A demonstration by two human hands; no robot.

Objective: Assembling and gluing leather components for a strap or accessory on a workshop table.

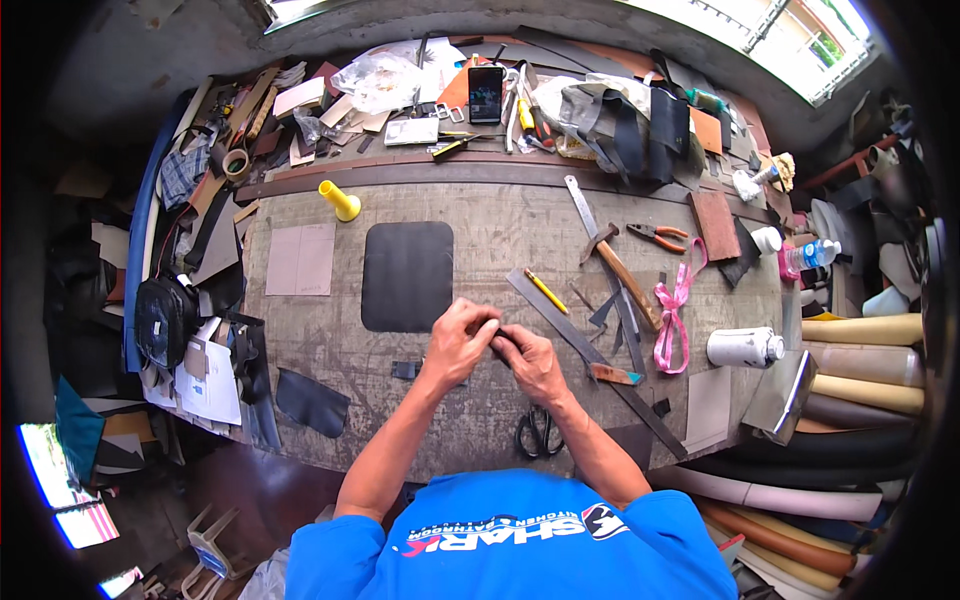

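Note:
My left hand [461, 338] and my right hand [528, 360] meet over the middle of the worktable [505, 235], fingers pinched together. Between the fingertips is a small dark piece [501, 334], mostly covered, so its kind does not show. Just beyond my left hand lies a black rounded-corner leather panel [407, 275], flat on the table. Small dark scraps [405, 370] rest beside my left wrist. Near my right forearm is a pair of scissors [540, 432] with black handles. A yellow pencil [545, 291] lies right of my hands, next to a long grey strip [560, 320].
On the right lie a hammer [628, 280], a steel ruler [583, 208], pliers [657, 237], pink ribbon [672, 318] and a white bottle [745, 347]. A yellow cone-shaped holder [340, 202] stands at left. Behind, a phone [486, 94] leans among heaped scraps. Material rolls [865, 360] fill the right side.

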